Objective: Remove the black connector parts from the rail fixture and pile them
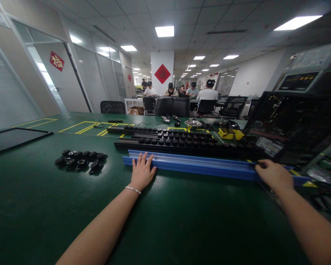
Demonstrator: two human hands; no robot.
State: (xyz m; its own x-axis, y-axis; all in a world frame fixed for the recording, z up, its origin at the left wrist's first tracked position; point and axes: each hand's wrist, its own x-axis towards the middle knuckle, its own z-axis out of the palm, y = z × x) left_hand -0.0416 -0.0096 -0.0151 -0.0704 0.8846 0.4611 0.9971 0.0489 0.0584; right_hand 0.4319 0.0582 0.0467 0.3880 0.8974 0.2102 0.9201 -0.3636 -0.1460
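Observation:
A long blue channel-shaped rail (193, 166) lies lengthwise across the green table in front of me. My left hand (142, 172) rests on its near wall close to the left end, fingers spread and holding nothing. Over the rail's right part, my right hand (274, 174) is closed, with a small black part (262, 165) at its fingertips; its exact kind is too dark to make out. This hand hides a stretch of the rail. To the left, several black square-based parts (82, 160) are grouped on the table.
Behind the blue rail lie black rails (127, 146) fitted with rows of black parts. Farther back are a metal bowl (193, 123) and a yellow tray (231, 134). A dark panel (13, 139) lies at left; equipment (287, 114) stands at right. People sit at distant tables.

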